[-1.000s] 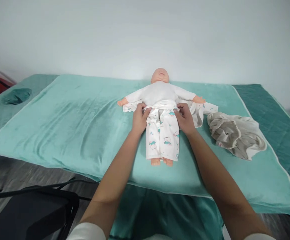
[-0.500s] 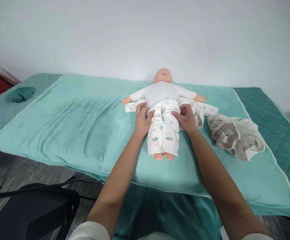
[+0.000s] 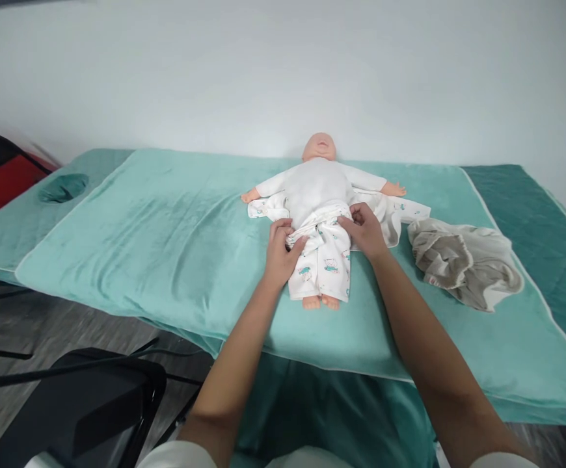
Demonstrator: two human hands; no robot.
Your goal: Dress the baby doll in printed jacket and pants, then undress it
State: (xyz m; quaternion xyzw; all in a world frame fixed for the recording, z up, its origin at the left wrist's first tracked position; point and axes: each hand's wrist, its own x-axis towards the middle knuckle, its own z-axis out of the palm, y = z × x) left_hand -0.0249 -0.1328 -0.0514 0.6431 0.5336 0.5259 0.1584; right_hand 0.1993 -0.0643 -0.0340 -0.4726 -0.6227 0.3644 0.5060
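A baby doll (image 3: 318,185) lies on its back with its arms spread and its head toward the wall. White printed pants (image 3: 329,260) cover its legs, and its bare feet stick out at the cuffs. My left hand (image 3: 282,252) grips the waistband at the left side, where the cloth is bunched and lower. My right hand (image 3: 363,229) pinches the waistband at the right hip. Under the doll lies a white printed top (image 3: 410,209), one sleeve showing at each side.
A crumpled beige-and-white cloth garment (image 3: 463,263) lies to the right. Everything rests on a green padded bed (image 3: 166,227) with a face hole (image 3: 63,187) at the far left. A black chair (image 3: 82,403) stands at the lower left, before a pale wall (image 3: 263,78).
My left hand has moved slightly down, and the waistband on that side is now lower and more bunched. My right hand keeps its hold. The view has shifted a little.
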